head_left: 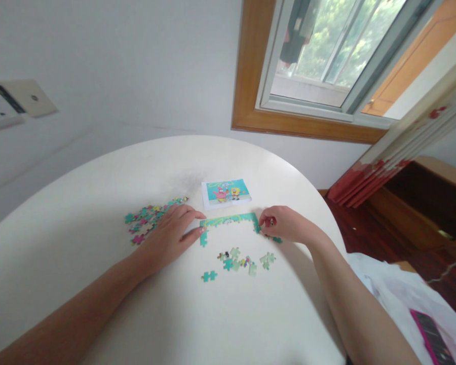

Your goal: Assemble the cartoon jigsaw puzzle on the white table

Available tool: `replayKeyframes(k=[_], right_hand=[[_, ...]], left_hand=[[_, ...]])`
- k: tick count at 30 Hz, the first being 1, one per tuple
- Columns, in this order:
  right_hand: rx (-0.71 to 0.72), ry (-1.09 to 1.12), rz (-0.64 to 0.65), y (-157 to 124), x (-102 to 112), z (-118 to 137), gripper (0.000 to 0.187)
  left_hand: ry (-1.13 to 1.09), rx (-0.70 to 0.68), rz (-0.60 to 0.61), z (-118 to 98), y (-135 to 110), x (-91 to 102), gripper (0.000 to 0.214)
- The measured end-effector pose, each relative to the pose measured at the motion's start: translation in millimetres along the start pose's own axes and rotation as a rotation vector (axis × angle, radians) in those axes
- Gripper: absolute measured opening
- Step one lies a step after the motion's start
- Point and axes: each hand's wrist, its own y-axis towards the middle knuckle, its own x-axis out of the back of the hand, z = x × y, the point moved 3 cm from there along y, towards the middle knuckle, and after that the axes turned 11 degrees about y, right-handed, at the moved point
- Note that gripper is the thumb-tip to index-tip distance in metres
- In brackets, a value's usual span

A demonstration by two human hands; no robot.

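Observation:
A partly joined jigsaw border lies on the white table, with a top row and short sides running down at both ends. My left hand is open at its left end, thumb and forefinger apart and touching the edge. At the right side, my right hand pinches a teal puzzle piece against the border; the fingers partly cover it. Beneath my left hand and beyond it spreads a heap of mixed puzzle pieces. More loose pieces lie below the border, and a few teal ones are partly hidden under my right hand.
Just behind the border lies a picture card with two cartoon figures. The round white table meets a wall with a socket and a window. At the lower right, a pink-edged phone rests on white cloth.

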Motion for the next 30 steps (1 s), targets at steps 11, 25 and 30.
replayKeyframes(k=[11,25,30], right_hand=[[-0.006,0.006,-0.012,-0.1,-0.2,0.2,0.020],[0.005,-0.026,-0.017,0.4,-1.7,1.0,0.013],[0.012,-0.016,-0.028,-2.8,1.3,1.3,0.014]], left_hand=[[0.008,-0.019,-0.018,-0.4,0.2,0.0,0.026],[0.018,-0.028,-0.013,-1.3,0.3,0.7,0.026],[0.021,-0.028,-0.015,-0.2,-0.1,0.0,0.026]])
